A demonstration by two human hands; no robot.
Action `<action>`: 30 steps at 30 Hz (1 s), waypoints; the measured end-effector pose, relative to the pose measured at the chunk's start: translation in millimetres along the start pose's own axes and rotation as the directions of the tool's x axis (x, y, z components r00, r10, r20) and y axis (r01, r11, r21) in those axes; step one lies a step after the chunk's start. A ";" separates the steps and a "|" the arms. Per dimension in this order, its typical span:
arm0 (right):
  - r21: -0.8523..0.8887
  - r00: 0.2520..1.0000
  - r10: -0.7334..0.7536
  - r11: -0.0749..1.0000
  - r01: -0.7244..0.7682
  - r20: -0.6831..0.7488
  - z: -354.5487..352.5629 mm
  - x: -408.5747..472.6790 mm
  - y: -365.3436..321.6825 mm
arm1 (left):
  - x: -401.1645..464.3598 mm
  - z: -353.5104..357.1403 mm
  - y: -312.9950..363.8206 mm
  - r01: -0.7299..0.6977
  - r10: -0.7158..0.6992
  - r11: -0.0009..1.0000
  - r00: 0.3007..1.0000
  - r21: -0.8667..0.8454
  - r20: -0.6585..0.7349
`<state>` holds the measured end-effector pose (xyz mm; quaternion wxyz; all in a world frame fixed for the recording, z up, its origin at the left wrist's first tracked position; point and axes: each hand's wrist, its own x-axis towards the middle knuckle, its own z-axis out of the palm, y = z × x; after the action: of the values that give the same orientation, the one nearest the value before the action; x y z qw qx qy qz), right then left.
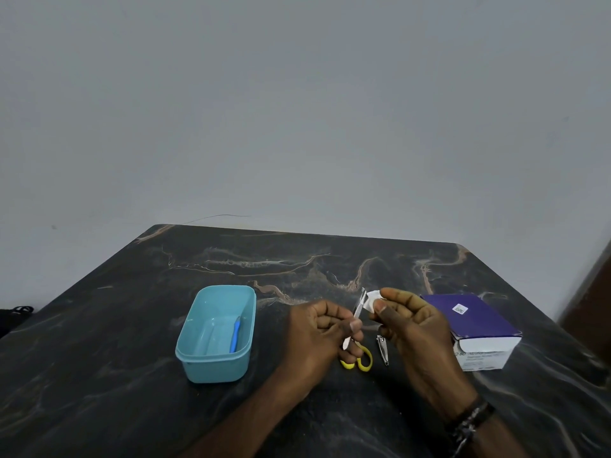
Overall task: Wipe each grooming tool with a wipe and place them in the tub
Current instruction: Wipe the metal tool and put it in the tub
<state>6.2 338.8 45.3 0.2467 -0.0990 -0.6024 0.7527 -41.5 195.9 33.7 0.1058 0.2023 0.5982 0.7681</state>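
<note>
While the left hand (325,328) pinches a slim metal nail file (357,307) near its lower, pale end, fingers closed narrowly on it, the right hand (408,320) presses a small folded white wipe (373,299) against the file's upper part, thumb and forefinger closed on the wipe. File is held tilted above the dark marbled table (132,325). Judged light, thin and stiff, with a slick metal face; grip at the handle end looks sound, leaving the blade free for wiping. Wipe appears soft and pliable.

Teal plastic tub (198,365), smooth-walled with rounded corners, sits to the left and holds one blue-handled tool (235,335). Yellow-handled scissors (363,360) and a small metal nail clipper (383,350) lie on the table below the hands. A purple-topped box (479,322) stands to the right.
</note>
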 end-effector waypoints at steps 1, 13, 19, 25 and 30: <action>-0.011 1.000 -0.002 1.000 0.002 0.010 1.1 -0.1 0.8 | -0.2 0.2 -0.5 -0.004 0.004 1.000 1.000 0.008 0.001; 0.001 1.000 -0.024 1.000 0.024 0.019 1.9 -0.1 2.6 | 1.3 0.1 -6.8 0.003 -0.004 0.998 1.000 0.055 0.014; -0.027 1.000 -0.025 0.999 0.026 0.019 1.1 1.0 5.1 | 0.2 0.0 -7.0 0.001 -0.003 0.997 1.000 0.073 0.025; -0.015 1.000 -0.020 1.000 0.020 -0.010 1.9 -0.6 3.0 | -0.8 1.3 -10.0 0.003 -0.007 0.996 0.999 0.094 0.035; 0.012 1.000 -0.003 1.000 0.003 0.000 2.0 -0.1 1.5 | 0.1 0.3 -10.2 -0.022 0.020 0.995 1.000 0.095 0.024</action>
<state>5.0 336.8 44.3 0.2483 -0.0967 -0.5979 0.7560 -42.2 198.9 24.0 0.0950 0.2223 0.6309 0.7372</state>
